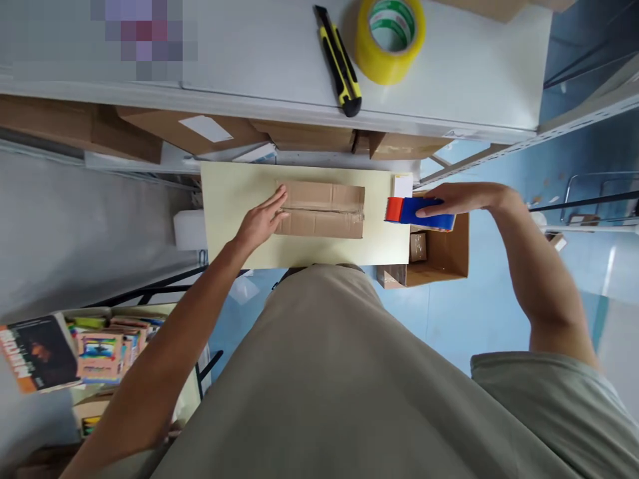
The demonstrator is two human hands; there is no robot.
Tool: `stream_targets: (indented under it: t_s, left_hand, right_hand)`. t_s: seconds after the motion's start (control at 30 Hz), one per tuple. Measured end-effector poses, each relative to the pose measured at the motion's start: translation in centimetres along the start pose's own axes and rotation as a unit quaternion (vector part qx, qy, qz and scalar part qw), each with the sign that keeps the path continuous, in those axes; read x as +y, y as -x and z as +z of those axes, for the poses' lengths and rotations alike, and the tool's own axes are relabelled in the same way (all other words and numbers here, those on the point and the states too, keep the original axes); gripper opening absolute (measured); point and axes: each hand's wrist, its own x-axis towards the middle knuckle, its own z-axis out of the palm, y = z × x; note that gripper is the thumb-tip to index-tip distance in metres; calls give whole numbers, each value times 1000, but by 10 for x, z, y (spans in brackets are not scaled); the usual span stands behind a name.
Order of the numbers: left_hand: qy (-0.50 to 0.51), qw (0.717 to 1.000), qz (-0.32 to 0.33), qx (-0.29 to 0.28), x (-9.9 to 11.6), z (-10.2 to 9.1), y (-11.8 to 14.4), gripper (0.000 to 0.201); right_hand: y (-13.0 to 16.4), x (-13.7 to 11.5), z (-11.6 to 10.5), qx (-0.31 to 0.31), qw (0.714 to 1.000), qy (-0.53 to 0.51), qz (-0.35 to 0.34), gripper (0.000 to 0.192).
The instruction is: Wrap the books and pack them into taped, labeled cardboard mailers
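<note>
A flat brown cardboard box (324,199) lies on the pale yellow tabletop (229,193), its two flaps meeting along a lengthwise seam. What looks like clear tape shows at the seam's right end. My left hand (262,218) rests on the box's left end, fingers stretched out and slightly apart. To the right of the box, my right hand (462,194) is closed around a blue tape dispenser (412,211) with a red toothed front, which points toward the box. The dispenser is held around the table's right edge; its tape roll cannot be made out.
A white shelf (474,73) above holds a yellow-black utility knife (339,63) and a yellow tape roll (367,46). Cardboard boxes (309,136) sit beneath it. An open carton (439,256) stands right of the table. Books (44,352) are stacked at lower left.
</note>
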Motion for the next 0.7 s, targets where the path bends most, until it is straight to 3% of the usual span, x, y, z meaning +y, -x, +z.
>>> stream_targets:
  t_s: [0.1, 0.4, 0.5, 0.6, 0.7]
  left_hand:
    - [-29, 999, -13, 3, 7, -2, 1, 70]
    - [-120, 991, -56, -19, 27, -7, 1, 72]
    - [-161, 984, -70, -19, 47, -8, -6, 76]
    - [-167, 985, -41, -34, 86, 9, -22, 113]
    - [-132, 987, 29, -83, 130, 48, -47, 161]
  right_hand:
    - [-21, 10, 12, -47, 999, 9, -23, 76]
    - [-69, 2, 42, -24, 997, 70, -1, 64]
    - [-75, -3, 49, -25, 997, 69, -8, 62]
    - [-77, -4, 51, -28, 998, 56, -8, 63]
    - [-75, -4, 50, -29, 998, 54, -14, 66]
